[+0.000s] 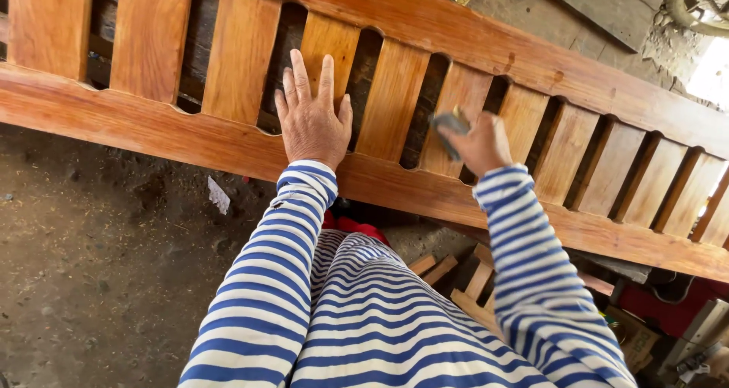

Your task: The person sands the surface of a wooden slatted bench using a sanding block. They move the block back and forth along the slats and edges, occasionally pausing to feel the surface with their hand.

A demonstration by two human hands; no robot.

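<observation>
- Far left on my feed there's the dirt floor (99,244), grey-brown and crumbly, with a small scrap of white paper (218,194) lying just under the rail.
- The wooden frame (190,141) runs across the whole view: glossy orange-brown wood, flat upright slats between two long rails, with rounded notches cut where the slats meet the rails.
- Left hand (311,118) is spread flat, fingers apart and straight, palm pressed on a slat and the lower rail. It's not gripping anything.
- Right hand (480,141) is curled shut around a small grey sanding pad (449,126), which sits against a slat near the middle of the frame.
- Both sleeves are blue and white striped.
- Lower right I can see loose wood offcuts (463,282) piled under the frame.
</observation>
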